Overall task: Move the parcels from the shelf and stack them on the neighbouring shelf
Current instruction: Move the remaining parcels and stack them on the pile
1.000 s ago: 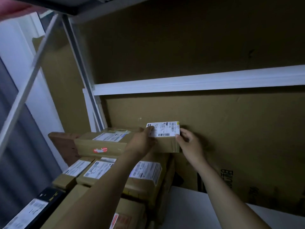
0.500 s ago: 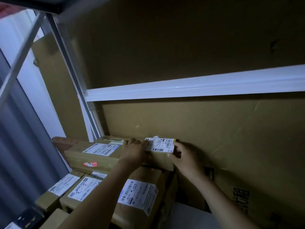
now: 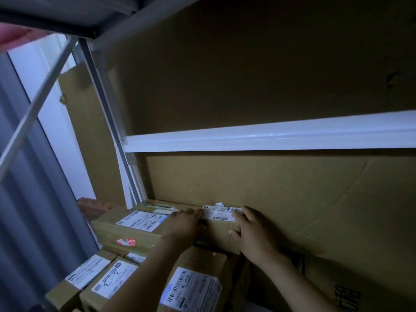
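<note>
A small brown parcel with a white label on top sits on the stack, against the cardboard back wall. My left hand lies over its left end, fingers reaching the label. My right hand holds its right end, fingers on top and thumb on the front face. To its left lies a longer parcel with a white label and a red sticker. Below are three more labelled parcels.
A cardboard sheet lines the back of the shelf. A white crossbar runs across above the stack. A metal upright and a diagonal brace stand at the left, with a grey wall beyond.
The small parcel has come down from a raised position and now rests on the stack beside the long parcel. Both hands stayed on it; the view shifted down and left.
</note>
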